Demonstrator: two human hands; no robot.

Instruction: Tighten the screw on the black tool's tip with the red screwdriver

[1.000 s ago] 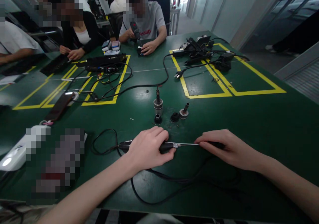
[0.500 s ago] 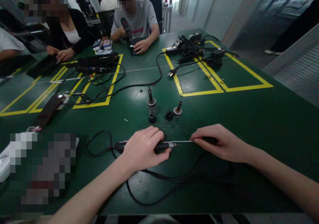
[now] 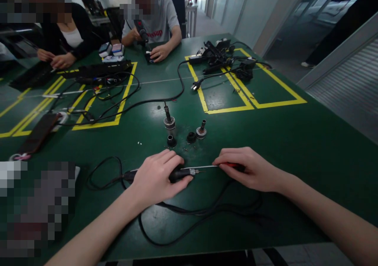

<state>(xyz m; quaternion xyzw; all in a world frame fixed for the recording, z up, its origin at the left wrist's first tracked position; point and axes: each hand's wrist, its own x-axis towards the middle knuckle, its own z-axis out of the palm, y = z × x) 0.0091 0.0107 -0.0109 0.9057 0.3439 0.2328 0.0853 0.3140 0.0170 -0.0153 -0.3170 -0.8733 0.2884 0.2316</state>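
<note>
My left hand (image 3: 156, 177) presses down on a black corded tool handle (image 3: 178, 174) that lies flat on the green table (image 3: 295, 140). My right hand (image 3: 251, 171) holds a screwdriver (image 3: 206, 166) with a red handle, its thin metal shaft pointing left at the handle's metal tip. The tool's black cable (image 3: 191, 214) loops toward me under both wrists. Just beyond my hands stand small metal and black parts: a tall one (image 3: 169, 121), a shorter one (image 3: 202, 131) and two black caps (image 3: 171, 140).
Yellow tape rectangles (image 3: 245, 96) mark the table. A power strip and cables (image 3: 224, 57) lie at the far right, more cables (image 3: 118, 96) at the centre left. Two people sit at the far edge; one holds a tool (image 3: 143, 35). A dark flat item (image 3: 38, 132) lies left.
The view has shifted, so everything sits further left in frame. The screwdriver's shaft has drawn slightly away from the handle's metal tip. Both hands keep their grips.
</note>
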